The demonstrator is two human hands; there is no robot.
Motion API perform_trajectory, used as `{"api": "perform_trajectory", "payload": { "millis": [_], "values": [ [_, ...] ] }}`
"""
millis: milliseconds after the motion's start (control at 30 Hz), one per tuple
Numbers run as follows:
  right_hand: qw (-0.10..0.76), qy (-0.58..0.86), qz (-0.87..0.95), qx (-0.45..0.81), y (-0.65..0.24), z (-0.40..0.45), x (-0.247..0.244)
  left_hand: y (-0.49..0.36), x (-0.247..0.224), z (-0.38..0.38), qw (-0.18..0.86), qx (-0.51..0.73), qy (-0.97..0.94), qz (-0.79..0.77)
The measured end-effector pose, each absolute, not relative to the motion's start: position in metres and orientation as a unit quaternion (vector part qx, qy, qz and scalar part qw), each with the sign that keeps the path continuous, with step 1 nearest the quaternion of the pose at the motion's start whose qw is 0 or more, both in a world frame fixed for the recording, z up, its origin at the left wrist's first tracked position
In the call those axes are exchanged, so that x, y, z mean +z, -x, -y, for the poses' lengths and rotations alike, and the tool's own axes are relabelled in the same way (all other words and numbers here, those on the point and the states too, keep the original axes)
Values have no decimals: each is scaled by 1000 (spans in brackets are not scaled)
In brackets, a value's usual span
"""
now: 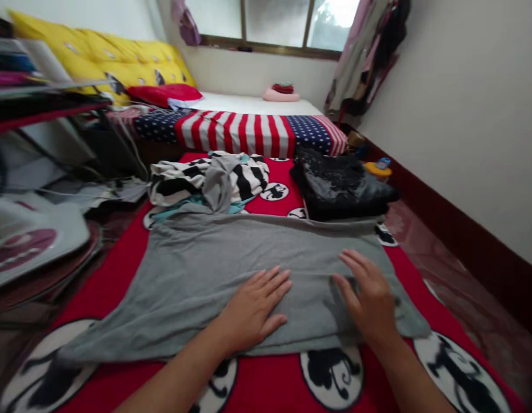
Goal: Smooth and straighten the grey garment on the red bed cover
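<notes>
A grey garment (214, 269) lies spread flat across a red blanket (120, 275) with black-and-white round prints. My left hand (253, 310) rests palm down on the garment's near middle, fingers apart. My right hand (367, 292) presses flat on the garment's right part, fingers spread. Neither hand holds anything. Just beyond the grey garment lies a heap of black-and-white striped clothing (206, 178). A stack of folded dark clothes (339, 186) sits at the far right of the blanket.
A mattress with a stars-and-stripes cover (249, 129) lies at the back below a window, with yellow cushions (102, 54) and a red pillow (165, 93). Shelves and cluttered items (29, 172) fill the left. A white wall (464, 115) and hanging clothes (364, 51) stand right.
</notes>
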State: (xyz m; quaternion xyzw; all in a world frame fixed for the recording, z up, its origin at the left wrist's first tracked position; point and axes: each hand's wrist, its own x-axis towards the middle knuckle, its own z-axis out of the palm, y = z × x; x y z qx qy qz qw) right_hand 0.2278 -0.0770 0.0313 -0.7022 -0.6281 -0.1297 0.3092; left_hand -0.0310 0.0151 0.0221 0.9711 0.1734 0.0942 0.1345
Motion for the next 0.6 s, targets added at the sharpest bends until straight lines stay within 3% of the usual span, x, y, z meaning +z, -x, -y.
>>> {"api": "perform_trajectory", "payload": {
  "millis": [133, 200, 433, 600],
  "values": [
    [215, 604, 767, -23, -175, 68, 4, 49, 22, -11, 144, 101, -965, -193],
    [208, 602, 771, -16, -170, 66, -8, 69, 25, -7, 140, 110, -962, -206],
    [330, 583, 741, 42, -165, 51, 4, 169, 46, -25, 197, 178, -815, -514],
    [346, 538, 756, 140, -97, 4, 27, 205, 51, -37, 247, 122, -769, -577]
  ]
}}
